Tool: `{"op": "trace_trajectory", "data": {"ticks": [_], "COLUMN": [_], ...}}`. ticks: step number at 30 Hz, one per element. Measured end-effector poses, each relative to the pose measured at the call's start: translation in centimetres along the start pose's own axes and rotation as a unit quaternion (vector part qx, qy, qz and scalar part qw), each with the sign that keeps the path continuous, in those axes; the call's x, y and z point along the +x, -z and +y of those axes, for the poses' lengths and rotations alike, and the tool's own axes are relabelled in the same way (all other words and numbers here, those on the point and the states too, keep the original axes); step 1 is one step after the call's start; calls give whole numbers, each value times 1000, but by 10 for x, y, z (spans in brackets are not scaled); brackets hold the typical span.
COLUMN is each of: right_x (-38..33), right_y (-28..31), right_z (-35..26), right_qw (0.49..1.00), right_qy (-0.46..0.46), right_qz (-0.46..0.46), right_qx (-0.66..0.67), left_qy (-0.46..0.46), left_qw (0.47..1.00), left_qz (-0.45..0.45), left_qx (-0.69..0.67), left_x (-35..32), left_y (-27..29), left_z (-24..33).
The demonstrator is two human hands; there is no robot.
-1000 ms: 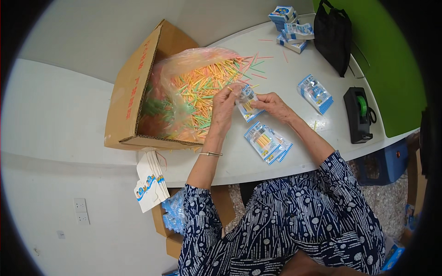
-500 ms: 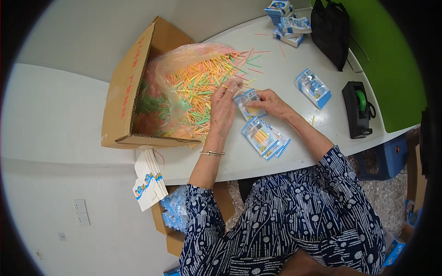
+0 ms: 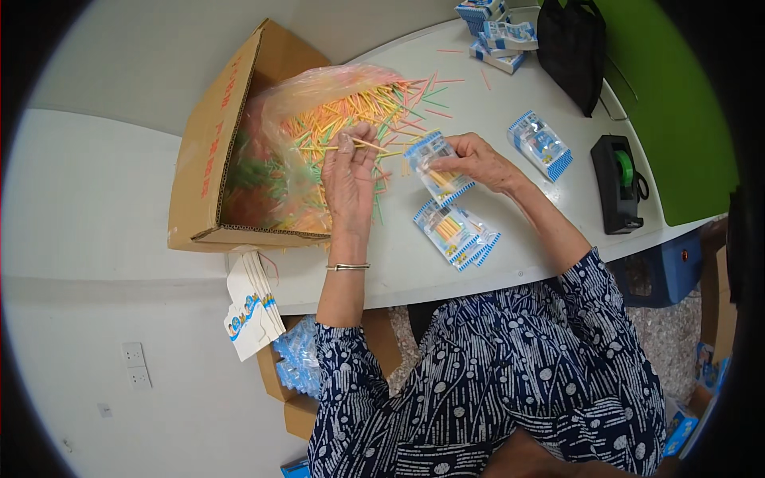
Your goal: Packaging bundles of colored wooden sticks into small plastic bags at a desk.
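Note:
In my right hand point(image 3: 484, 162) is a small clear packet point(image 3: 438, 169) with blue striped ends and yellow sticks inside, gripped between thumb and fingers. My left hand point(image 3: 349, 179) is raised at the near edge of a heap of thin coloured sticks point(image 3: 343, 111), its thumb and fingers closed on a yellow stick point(image 3: 370, 144). The heap, in yellow, pink, orange and green, spills out of a clear plastic bag point(image 3: 291, 99) in a cardboard box point(image 3: 203, 171) lying on its side. Filled packets point(image 3: 451, 233) lie overlapped on the white table just below the right hand's packet.
Another packet point(image 3: 540, 145) lies right of my right hand, near a black tape dispenser point(image 3: 615, 187). At the back stand small blue-and-white boxes point(image 3: 498, 40) and a black bag point(image 3: 568, 56). Folded white cartons point(image 3: 253, 307) hang by the table's left edge, above a box of blue packets point(image 3: 299, 358).
My left hand has moved left, away from the packet, toward the stick heap. My right hand keeps hold of the packet, which now shows more fully.

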State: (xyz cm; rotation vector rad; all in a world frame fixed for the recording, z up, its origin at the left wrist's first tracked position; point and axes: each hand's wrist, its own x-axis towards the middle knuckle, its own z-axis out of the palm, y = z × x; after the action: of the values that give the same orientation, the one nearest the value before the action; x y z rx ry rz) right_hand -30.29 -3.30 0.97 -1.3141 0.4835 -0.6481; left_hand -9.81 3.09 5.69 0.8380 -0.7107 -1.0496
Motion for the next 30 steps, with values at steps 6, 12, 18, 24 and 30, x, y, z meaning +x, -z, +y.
{"op": "trace_trajectory", "data": {"ticks": [6, 12, 18, 24, 30], "right_x": [-20, -35, -48, -69, -67], "right_y": [-28, -34, 18, 97, 120], "right_z": [11, 25, 11, 29, 49], "right_qw": [982, 886, 770, 665, 713], "right_qy": [31, 68, 163, -69, 12], "right_qz": [-78, -31, 201, 406, 441], "right_qx": [-170, -457, -583, -623, -545], "left_qy": [13, 39, 45, 65, 115], "left_qw": [1000, 999, 999, 998, 993], "left_qz": [-1, -6, 6, 15, 14], "left_qx": [-6, -8, 0, 2, 22], "left_x": [1, 1, 0, 3, -1], "left_y": [7, 9, 12, 4, -15], "left_z": [-4, -10, -11, -25, -34]}}
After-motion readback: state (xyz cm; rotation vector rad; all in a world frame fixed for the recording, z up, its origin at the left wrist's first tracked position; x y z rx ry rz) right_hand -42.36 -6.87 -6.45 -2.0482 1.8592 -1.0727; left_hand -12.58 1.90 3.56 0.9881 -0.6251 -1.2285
